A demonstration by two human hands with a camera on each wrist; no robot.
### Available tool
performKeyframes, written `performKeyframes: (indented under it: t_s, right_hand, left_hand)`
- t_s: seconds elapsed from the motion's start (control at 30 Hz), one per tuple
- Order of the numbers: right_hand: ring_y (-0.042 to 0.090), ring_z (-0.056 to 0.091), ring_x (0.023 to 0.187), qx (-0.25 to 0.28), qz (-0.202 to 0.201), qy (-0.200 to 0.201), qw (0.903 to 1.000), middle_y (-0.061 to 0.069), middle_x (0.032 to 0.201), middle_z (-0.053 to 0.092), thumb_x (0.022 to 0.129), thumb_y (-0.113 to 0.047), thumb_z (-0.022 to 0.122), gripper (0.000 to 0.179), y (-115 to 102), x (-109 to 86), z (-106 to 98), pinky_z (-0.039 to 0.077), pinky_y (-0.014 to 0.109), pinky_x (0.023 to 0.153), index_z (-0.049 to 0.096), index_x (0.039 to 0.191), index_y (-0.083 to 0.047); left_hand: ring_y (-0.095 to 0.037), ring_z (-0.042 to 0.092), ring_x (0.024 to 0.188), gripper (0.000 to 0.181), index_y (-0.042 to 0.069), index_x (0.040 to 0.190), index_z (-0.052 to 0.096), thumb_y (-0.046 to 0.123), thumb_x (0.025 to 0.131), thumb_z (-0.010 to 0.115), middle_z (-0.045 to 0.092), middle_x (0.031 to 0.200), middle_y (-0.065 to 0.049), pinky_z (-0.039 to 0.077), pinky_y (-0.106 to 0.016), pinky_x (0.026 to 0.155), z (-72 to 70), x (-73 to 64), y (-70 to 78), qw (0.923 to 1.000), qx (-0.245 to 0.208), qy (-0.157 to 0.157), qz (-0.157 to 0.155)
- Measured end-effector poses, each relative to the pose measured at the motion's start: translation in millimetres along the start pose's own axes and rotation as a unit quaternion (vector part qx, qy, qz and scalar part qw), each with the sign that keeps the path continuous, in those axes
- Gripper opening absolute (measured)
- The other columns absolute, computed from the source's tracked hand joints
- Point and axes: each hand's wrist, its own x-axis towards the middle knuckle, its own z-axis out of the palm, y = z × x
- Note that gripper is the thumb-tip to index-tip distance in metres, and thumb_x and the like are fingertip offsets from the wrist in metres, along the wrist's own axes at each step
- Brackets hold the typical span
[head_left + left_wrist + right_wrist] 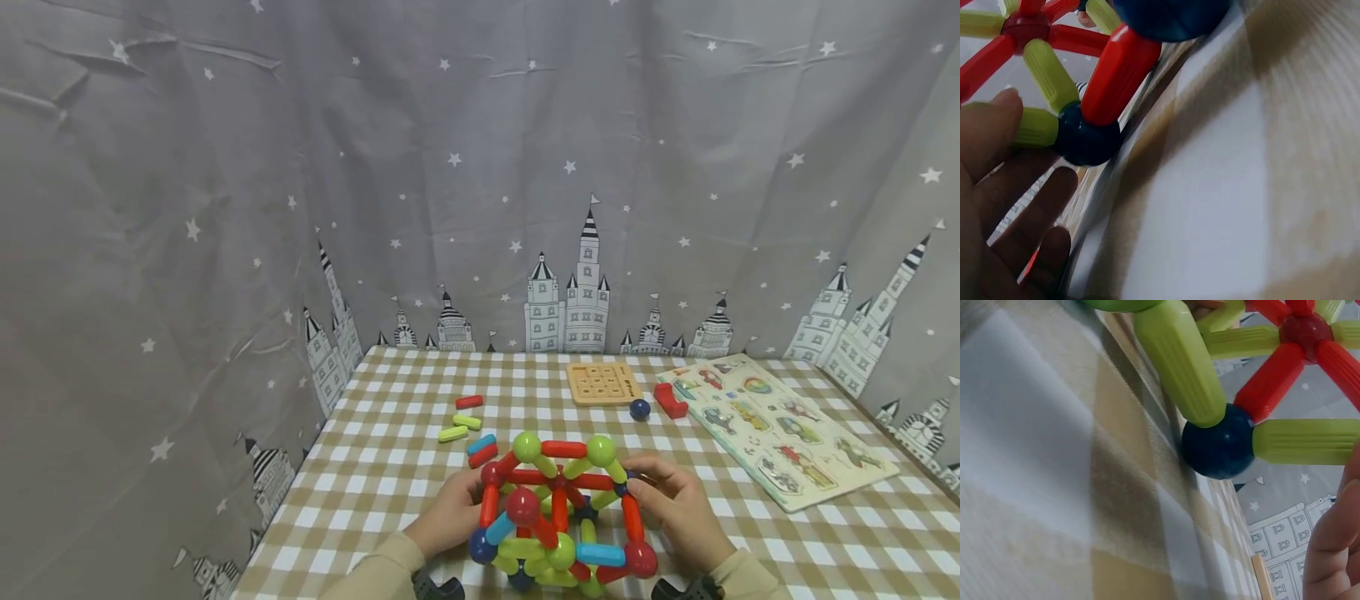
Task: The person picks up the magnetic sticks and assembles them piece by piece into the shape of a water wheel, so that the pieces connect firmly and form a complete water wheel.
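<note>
A framework of magnetic building sticks and balls (559, 510), in red, lime green and blue, stands at the table's near edge. My left hand (448, 515) holds its left side. In the left wrist view, the thumb (991, 128) and a finger pinch a lime green stick (1036, 128) beside a dark blue ball (1087, 136). On the opposite side my right hand (678, 510) grips the framework near a dark blue ball. The right wrist view shows its fingers (1334, 547) at the end of a lime green stick (1307, 442); the grip itself is partly cut off.
Loose red (469, 402), lime green (453, 433) and blue sticks (482, 444) lie left of the framework. Behind it are a wooden number puzzle (604, 384), a dark blue ball (640, 409) and a red block (670, 401). A picture board (780, 429) lies at the right.
</note>
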Motion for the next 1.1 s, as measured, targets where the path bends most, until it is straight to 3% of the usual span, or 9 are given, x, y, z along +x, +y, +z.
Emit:
performKeyframes:
  t_s: [0.27,0.33,0.4,0.43,0.5,0.63,0.8,0.93,1.1]
  right_hand:
    - [0.015,0.069,0.105,-0.009,0.022,0.015,0.9996,-0.002,0.117,0.072,0.102,-0.013,0.063,0.030,-4.3,-2.9,5.1,0.057,0.026,0.090,0.064,0.126,0.005]
    - [0.016,0.069,0.105,-0.008,0.024,0.014,0.9996,-0.002,0.117,0.072,0.102,-0.014,0.064,0.031,-4.7,-2.9,5.3,0.057,0.027,0.090,0.064,0.126,0.005]
    - [0.016,0.069,0.105,-0.008,0.024,0.014,0.9996,-0.002,0.117,0.072,0.102,-0.014,0.064,0.031,-4.9,-2.9,5.4,0.058,0.027,0.090,0.064,0.126,0.005]
    - [0.016,0.069,0.106,-0.008,0.023,0.014,0.9996,-0.002,0.117,0.072,0.102,-0.014,0.064,0.031,-4.8,-2.8,5.4,0.057,0.027,0.090,0.064,0.126,0.005]
    - [0.016,0.069,0.106,-0.013,0.023,0.014,0.9996,0.000,0.117,0.072,0.102,-0.014,0.064,0.031,-4.8,-2.4,4.9,0.057,0.027,0.090,0.064,0.126,0.005]
    - [0.016,0.070,0.107,-0.016,0.022,0.011,0.9996,0.000,0.119,0.072,0.101,-0.015,0.065,0.031,-4.5,-0.4,3.1,0.056,0.026,0.092,0.065,0.126,0.003]
    - [0.017,0.071,0.106,-0.015,0.006,0.003,0.9999,0.001,0.119,0.072,0.101,-0.014,0.065,0.029,-4.5,1.8,0.8,0.057,0.027,0.091,0.066,0.125,0.003]
    - [0.017,0.070,0.103,-0.018,0.002,0.006,0.9998,0.000,0.117,0.073,0.101,-0.013,0.065,0.028,-4.6,1.9,-0.3,0.058,0.028,0.088,0.067,0.124,0.002]
    - [0.016,0.069,0.103,-0.015,0.011,0.001,0.9998,-0.002,0.117,0.073,0.102,-0.014,0.063,0.029,-4.4,0.1,1.3,0.057,0.028,0.088,0.066,0.125,0.003]
  left_hand:
    - [-0.011,0.067,0.086,0.024,0.018,0.116,0.073,0.020,0.092,0.076,0.076,0.101,0.003,0.054,-0.028,0.082,-3.7,-3.7,3.6,0.9999,-0.005,-0.010,0.009]
    - [-0.011,0.066,0.092,0.027,0.018,0.119,0.072,0.018,0.091,0.075,0.075,0.106,0.003,0.053,-0.029,0.086,-4.7,-3.7,3.8,0.9999,-0.005,-0.014,0.009]
    - [-0.012,0.065,0.092,0.030,0.020,0.123,0.070,0.013,0.094,0.070,0.074,0.108,0.004,0.054,-0.029,0.085,-5.5,-3.1,3.7,1.0000,0.004,0.002,0.001]
    - [-0.011,0.064,0.094,0.030,0.021,0.122,0.071,0.012,0.094,0.069,0.073,0.108,0.006,0.054,-0.029,0.084,-5.6,-1.6,2.6,0.9992,0.025,0.030,0.009]
    - [-0.010,0.064,0.096,0.029,0.021,0.122,0.071,0.010,0.095,0.068,0.072,0.111,0.007,0.055,-0.026,0.084,-7.1,3.4,-0.6,0.9920,0.073,0.101,0.019]
    - [-0.011,0.065,0.094,0.023,0.016,0.115,0.074,0.014,0.092,0.078,0.072,0.107,0.004,0.058,-0.026,0.080,-12.2,16.1,-12.6,0.9540,0.200,0.222,0.025]
    - [-0.014,0.065,0.098,0.025,0.015,0.112,0.077,0.022,0.088,0.083,0.073,0.105,0.003,0.057,-0.033,0.084,-15.9,21.5,-20.0,0.9474,0.250,0.199,0.013]
    - [-0.015,0.066,0.097,0.023,0.013,0.112,0.077,0.020,0.090,0.080,0.073,0.106,0.001,0.058,-0.031,0.082,-14.4,21.9,-19.5,0.9492,0.236,0.207,0.017]
    - [-0.014,0.068,0.094,0.025,0.014,0.117,0.077,0.016,0.092,0.078,0.071,0.107,0.001,0.058,-0.024,0.079,-16.4,19.3,-9.4,0.9566,0.105,0.272,0.005]
